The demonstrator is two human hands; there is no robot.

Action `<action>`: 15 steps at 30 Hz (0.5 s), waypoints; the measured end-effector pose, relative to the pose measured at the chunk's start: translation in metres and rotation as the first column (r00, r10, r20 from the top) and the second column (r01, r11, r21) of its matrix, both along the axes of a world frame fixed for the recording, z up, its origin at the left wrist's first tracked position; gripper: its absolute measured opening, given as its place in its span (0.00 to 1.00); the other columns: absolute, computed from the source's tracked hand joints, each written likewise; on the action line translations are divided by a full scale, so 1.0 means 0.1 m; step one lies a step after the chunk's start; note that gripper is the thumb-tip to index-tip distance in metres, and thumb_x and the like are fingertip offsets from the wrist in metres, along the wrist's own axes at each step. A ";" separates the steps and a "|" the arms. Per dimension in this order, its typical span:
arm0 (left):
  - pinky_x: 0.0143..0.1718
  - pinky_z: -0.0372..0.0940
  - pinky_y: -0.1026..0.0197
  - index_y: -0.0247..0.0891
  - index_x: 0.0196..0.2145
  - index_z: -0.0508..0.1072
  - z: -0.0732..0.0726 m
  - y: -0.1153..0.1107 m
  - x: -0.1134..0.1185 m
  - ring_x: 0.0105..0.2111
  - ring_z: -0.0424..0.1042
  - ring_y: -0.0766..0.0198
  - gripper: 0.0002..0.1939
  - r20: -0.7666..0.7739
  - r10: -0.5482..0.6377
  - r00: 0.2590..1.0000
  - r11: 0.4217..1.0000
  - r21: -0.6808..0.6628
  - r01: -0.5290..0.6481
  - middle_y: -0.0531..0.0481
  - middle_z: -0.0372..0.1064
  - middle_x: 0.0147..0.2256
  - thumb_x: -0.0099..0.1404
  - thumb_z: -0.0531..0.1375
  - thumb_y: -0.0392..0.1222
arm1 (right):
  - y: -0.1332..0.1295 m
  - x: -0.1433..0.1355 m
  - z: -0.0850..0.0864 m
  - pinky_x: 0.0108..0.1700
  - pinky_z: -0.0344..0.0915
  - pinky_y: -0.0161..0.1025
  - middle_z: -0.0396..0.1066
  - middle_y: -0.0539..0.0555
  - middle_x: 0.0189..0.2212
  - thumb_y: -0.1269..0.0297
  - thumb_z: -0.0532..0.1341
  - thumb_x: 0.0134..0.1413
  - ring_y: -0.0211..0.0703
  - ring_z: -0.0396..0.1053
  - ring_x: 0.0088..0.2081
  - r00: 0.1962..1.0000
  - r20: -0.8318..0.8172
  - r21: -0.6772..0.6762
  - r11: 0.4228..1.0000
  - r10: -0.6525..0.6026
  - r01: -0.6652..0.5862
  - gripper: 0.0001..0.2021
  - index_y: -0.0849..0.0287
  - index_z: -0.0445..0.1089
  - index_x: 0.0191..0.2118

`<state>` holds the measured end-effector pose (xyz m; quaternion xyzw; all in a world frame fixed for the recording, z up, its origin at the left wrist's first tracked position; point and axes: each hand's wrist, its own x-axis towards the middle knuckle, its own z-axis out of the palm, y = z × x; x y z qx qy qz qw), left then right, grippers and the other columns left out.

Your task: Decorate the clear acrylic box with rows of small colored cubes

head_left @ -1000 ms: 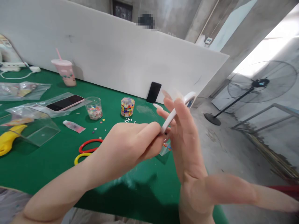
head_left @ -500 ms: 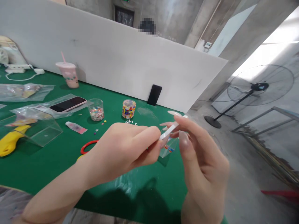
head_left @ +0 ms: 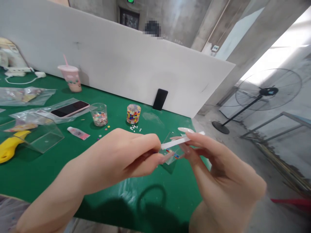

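A narrow, flat white strip (head_left: 174,142) stretches between my hands above the table. My right hand (head_left: 218,168) is closed on its far part, thumb against the fingers, and one end pokes out past the fingertips. My left hand (head_left: 131,155) is closed at the strip's near end, with the index finger curled and the thumb straight below. What lies inside its curled fingers is hidden. Behind and under the strip, partly covered by my fingers, is a clear plastic piece (head_left: 169,161) with small coloured blocks.
Beyond my hands stand a colourful mosaic cup (head_left: 133,115), white bits (head_left: 135,128) and a clear cup of small pieces (head_left: 100,119). Leftward are a small tube (head_left: 78,133), a phone (head_left: 70,109), a yellow-handled tool (head_left: 11,150) and a clear box (head_left: 46,142). A white partition (head_left: 116,61) borders the table.
My right hand has moved right and slightly down, and the strip has turned flatter, with more of it showing. A red ring beside my left wrist is now out of sight.
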<state>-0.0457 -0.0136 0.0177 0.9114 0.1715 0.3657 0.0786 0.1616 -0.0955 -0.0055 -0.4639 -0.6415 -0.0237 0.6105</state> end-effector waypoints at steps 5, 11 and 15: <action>0.29 0.61 0.65 0.43 0.36 0.68 -0.02 0.05 -0.09 0.26 0.67 0.67 0.14 0.011 0.001 1.000 0.999 0.054 -0.002 0.59 0.67 0.27 0.84 0.56 0.40 | -0.01 0.01 -0.02 0.39 0.82 0.36 0.89 0.41 0.44 0.81 0.72 0.61 0.39 0.85 0.36 0.997 -0.060 0.039 0.998 -0.039 0.041 0.28 0.37 0.84 0.56; 0.68 0.61 0.54 0.44 0.39 0.71 -0.04 0.01 -0.08 0.62 0.73 0.56 0.09 0.061 -0.085 0.995 0.996 0.013 0.085 0.47 0.71 0.63 0.81 0.61 0.38 | 0.03 -0.06 -0.05 0.36 0.83 0.35 0.89 0.45 0.42 0.78 0.74 0.61 0.41 0.85 0.36 0.989 -0.085 0.059 0.991 -0.119 0.124 0.22 0.44 0.85 0.54; 0.60 0.67 0.58 0.41 0.37 0.71 -0.02 0.08 -0.01 0.46 0.78 0.61 0.12 -0.017 -0.252 0.968 0.968 -0.023 0.252 0.50 0.79 0.44 0.83 0.61 0.39 | 0.03 -0.07 -0.05 0.37 0.82 0.34 0.88 0.46 0.42 0.78 0.73 0.61 0.40 0.84 0.35 0.987 -0.069 0.053 0.987 -0.148 0.152 0.19 0.46 0.85 0.51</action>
